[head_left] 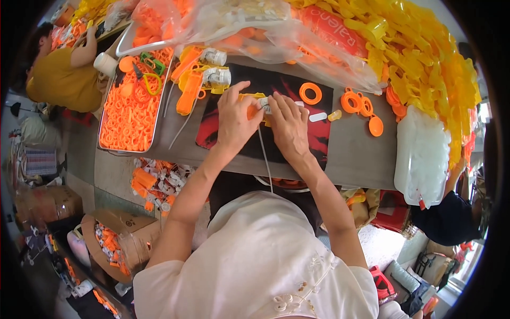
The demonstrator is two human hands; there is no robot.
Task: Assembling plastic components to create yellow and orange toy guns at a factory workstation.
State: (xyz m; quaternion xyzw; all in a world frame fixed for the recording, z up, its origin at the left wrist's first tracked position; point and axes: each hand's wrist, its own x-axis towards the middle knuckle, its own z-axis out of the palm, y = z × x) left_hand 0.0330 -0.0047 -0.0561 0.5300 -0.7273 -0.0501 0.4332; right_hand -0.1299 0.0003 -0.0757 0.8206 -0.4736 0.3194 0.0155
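Above cluttered floor (114, 173), grey table (366, 159)

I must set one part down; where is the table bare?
Bare: grey tabletop between black-red mat and whitish plastic container, nearer you than the orange disc. Crowded: far side, with transparent plastic bag and yellow plastic parts.

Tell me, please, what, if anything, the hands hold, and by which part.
An orange-and-yellow piece: the left hand holds its orange end; the right hand covers the other end, its grip hidden.
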